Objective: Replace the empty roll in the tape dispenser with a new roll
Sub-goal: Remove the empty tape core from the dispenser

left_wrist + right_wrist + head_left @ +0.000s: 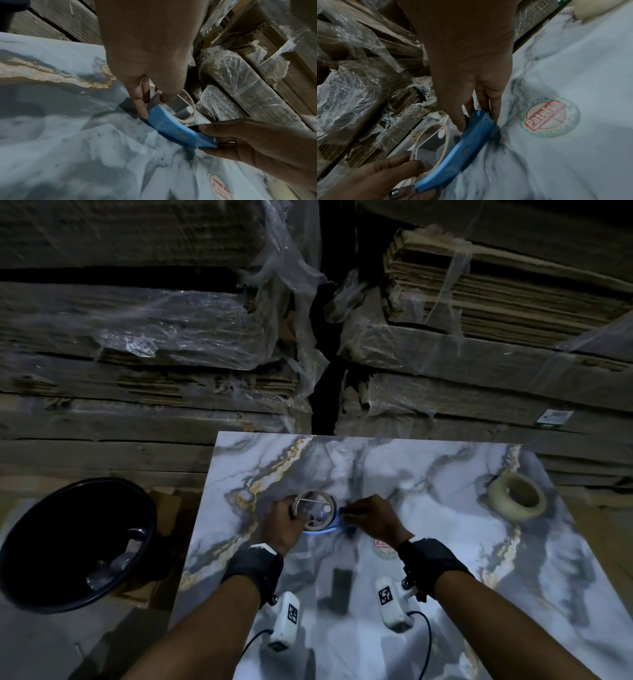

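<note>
I see the blue tape dispenser (173,127) lying on the marble-patterned table (428,542), near its middle. The empty roll (186,108), a thin pale ring, sits in the dispenser with a grey hub visible inside it. My left hand (282,527) grips one end of the dispenser; its fingers (140,102) are curled against the blue body and the ring. My right hand (371,518) pinches the other end between thumb and fingers (462,116).

The new roll (517,496), thick and cream-coloured, lies flat at the table's far right, well apart from both hands. A round red sticker (547,117) sits on the tabletop just beside the right hand.

On the floor left of the table stands a dark round bin (75,542). It holds crumpled clear scraps; I cannot tell what they are. Plastic-wrapped cardboard stacks (154,337) rise behind the table.
</note>
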A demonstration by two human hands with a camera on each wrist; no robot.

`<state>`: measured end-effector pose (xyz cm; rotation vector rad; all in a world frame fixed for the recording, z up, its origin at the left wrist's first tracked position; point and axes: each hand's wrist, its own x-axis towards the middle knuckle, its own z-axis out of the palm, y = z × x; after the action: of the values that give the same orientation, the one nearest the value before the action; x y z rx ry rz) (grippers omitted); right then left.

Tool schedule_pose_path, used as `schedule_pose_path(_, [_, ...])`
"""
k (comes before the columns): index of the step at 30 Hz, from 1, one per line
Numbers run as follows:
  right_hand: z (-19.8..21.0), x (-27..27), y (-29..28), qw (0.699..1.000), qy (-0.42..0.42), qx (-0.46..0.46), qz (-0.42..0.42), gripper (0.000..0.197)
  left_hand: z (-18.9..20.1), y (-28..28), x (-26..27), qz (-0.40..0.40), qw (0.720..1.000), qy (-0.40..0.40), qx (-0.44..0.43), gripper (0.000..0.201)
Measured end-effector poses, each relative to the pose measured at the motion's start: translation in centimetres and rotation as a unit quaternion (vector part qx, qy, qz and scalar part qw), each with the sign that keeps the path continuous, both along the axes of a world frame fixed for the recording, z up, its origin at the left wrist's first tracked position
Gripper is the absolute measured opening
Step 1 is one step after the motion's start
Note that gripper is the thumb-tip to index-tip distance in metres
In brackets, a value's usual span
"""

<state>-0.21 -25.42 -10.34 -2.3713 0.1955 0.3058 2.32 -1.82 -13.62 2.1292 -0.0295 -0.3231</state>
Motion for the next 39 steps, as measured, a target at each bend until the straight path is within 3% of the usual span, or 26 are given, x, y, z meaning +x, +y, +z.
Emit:
schedule_pose_path(4, [0.4, -2.7, -0.1, 0.998, -0.024, -0.024, -0.051, 0.031, 1.3, -1.5, -1.9, 0.004, 0.999, -0.017, 0.031, 0.04])
schedule_pose_path(7, [0.6, -5.1, -0.6, 0.996, -0.036, -0.031, -0.072, 0.024, 1.1, -2.4, -3.3, -0.001, 0.999, -0.027, 0.022, 0.041])
schedule_pose_path(16, [1.5, -12.8, -3.9, 0.991, 0.025, -0.001, -0.13, 0.016, 2.2, -5.2, -9.1, -0.061, 0.997, 0.034, 0.016, 0.063])
schedule_pose_path(22, [1.1, -16.4, -7.0, 0.99, 0.047, 0.0, -0.13, 0.014, 2.9, -8.0, -12.6, -0.1, 0.994, 0.031, 0.028, 0.06])
schedule_pose_path(26, [1.1, -18.8, -8.5, 0.991, 0.017, 0.012, -0.132, 0.014, 2.9, -9.8, -15.1, -0.087, 0.995, 0.008, 0.042, 0.067])
schedule_pose_path(32, [0.3, -21.5, -9.2, 0.979, -0.069, 0.088, -0.17, 0.02, 2.7, -11.5, -17.6, -0.057, 0.995, -0.055, 0.064, 0.058])
schedule_pose_path(39, [-1.1, -22.9, -10.4, 0.983, -0.068, 0.106, -0.137, 0.027, 2.9, -12.5, -19.7, -0.024, 0.994, -0.08, 0.064, 0.057])
